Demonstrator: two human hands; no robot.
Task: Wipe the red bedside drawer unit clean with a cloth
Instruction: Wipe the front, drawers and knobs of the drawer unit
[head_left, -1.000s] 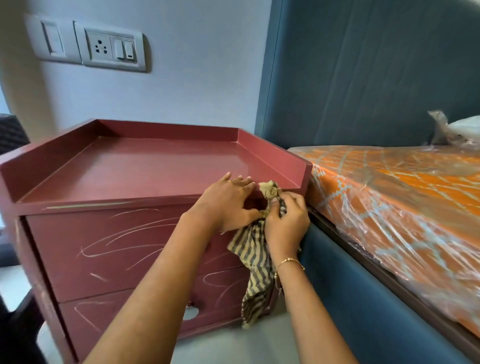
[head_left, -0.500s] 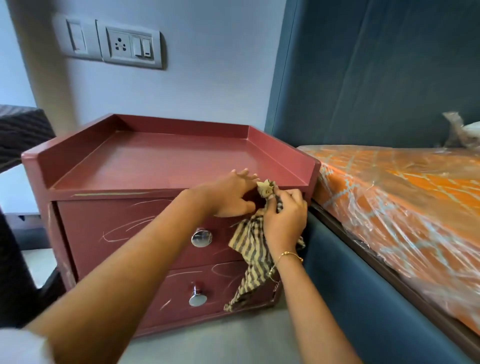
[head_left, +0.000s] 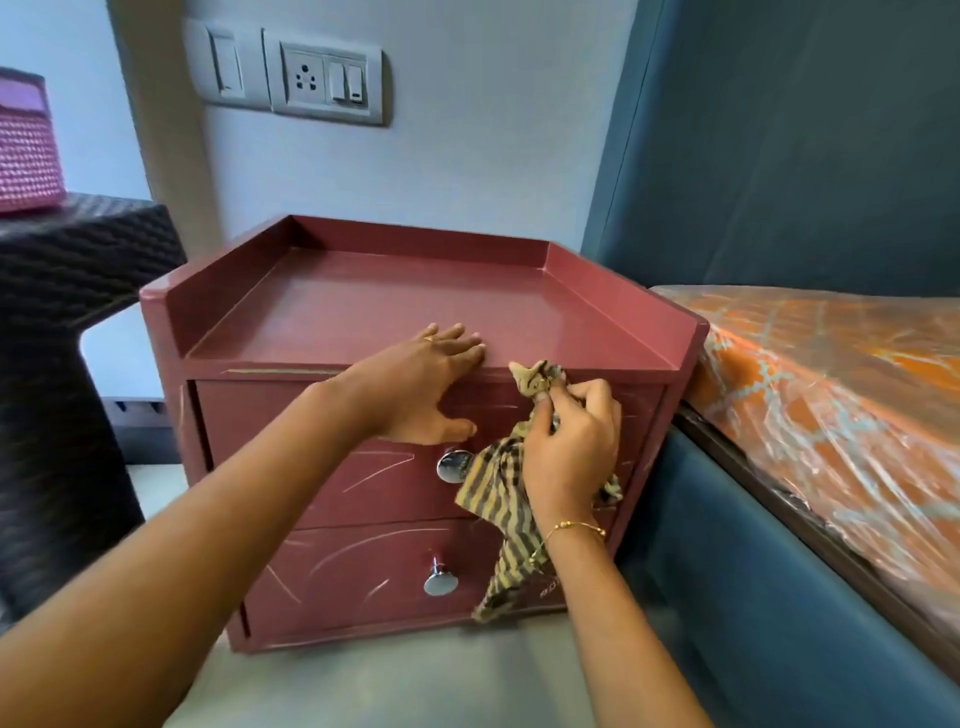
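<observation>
Against drawer unit (head_left: 363, 499), right hand (head_left: 569, 452) holds cloth (head_left: 498, 499) hanging lengthwise down.

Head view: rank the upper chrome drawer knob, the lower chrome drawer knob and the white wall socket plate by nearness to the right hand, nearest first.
From the right hand, which grips the striped cloth:
1. Upper chrome drawer knob, just to its left on the top drawer.
2. Lower chrome drawer knob, below and left on the bottom drawer.
3. White wall socket plate, high on the wall behind the red unit.

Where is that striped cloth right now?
In the head view, the striped cloth hangs from the right hand, against the red drawer unit's front, right of the upper knob.
</observation>
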